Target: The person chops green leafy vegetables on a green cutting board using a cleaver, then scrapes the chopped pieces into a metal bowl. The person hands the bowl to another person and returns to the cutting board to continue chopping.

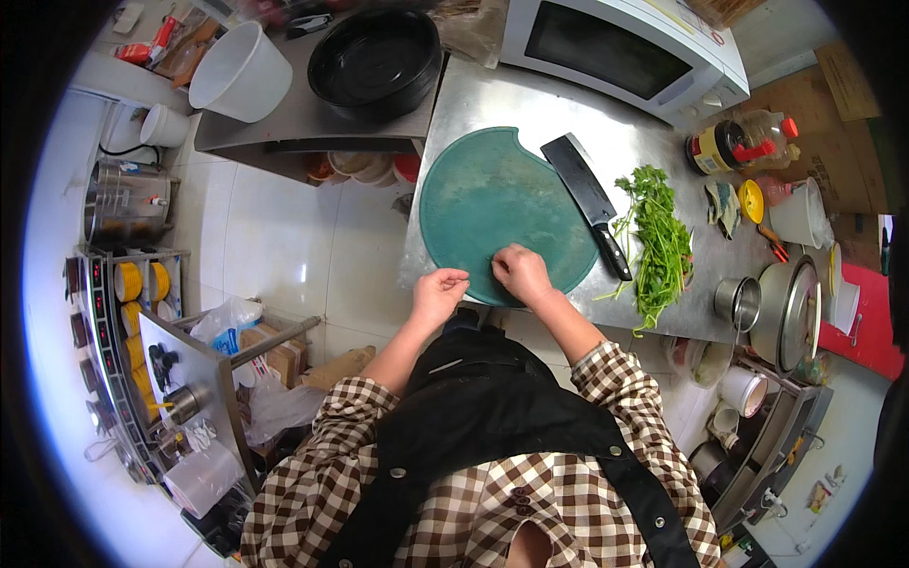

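My left hand (442, 292) is at the lower left rim of a round green cutting board (490, 192), its fingertips drawn together with nothing visible in them. Over the board's lower part, my right hand (520, 271) has its fingers curled inward; whether something small is between them cannot be told. A cleaver (579, 177) with a black handle lies across the board's right edge, its blade pointing away from me. To the right of the cleaver, a bunch of leafy green herbs (655, 248) with thin stems rests on the steel table (483, 92).
A white microwave oven (611, 57) stands at the table's back. Sauce bottles (717, 145), a yellow bowl (750, 201), a steel cup (737, 302) and a large pot (781, 312) line the right side. On the left counter are a black basin (375, 60) and a white bucket (241, 74).
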Action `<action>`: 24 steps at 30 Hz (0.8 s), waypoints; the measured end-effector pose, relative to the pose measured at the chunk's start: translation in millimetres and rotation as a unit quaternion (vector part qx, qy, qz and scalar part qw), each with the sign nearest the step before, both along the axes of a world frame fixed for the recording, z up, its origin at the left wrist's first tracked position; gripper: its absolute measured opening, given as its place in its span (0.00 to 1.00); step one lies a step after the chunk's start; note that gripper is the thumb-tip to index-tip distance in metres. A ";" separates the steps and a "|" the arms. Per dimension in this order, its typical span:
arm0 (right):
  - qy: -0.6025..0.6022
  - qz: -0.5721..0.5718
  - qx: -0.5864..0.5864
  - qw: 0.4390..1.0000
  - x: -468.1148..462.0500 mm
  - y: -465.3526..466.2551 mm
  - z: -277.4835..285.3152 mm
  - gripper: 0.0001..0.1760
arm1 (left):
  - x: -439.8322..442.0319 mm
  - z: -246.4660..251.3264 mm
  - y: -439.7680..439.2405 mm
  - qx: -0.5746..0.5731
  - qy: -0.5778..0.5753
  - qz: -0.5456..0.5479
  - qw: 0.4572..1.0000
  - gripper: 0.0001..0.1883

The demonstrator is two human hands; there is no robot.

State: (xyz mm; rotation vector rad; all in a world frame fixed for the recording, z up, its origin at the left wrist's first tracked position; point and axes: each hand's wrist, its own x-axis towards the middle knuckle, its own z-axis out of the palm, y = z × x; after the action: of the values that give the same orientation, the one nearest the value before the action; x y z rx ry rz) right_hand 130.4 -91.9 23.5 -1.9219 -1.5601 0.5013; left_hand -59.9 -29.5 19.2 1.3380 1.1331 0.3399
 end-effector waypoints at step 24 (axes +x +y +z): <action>-0.071 -0.016 -0.092 0.993 -25.5 85.1 -4.4 0.06 | -36.4 8.8 10.5 -0.101 -0.071 0.086 0.989 0.09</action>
State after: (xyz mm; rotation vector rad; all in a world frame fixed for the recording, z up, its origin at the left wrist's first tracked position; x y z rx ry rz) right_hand 104.9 -6.9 19.1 -2.1586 -1.6179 0.5203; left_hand -96.3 -19.0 28.0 1.0257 1.1346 0.4282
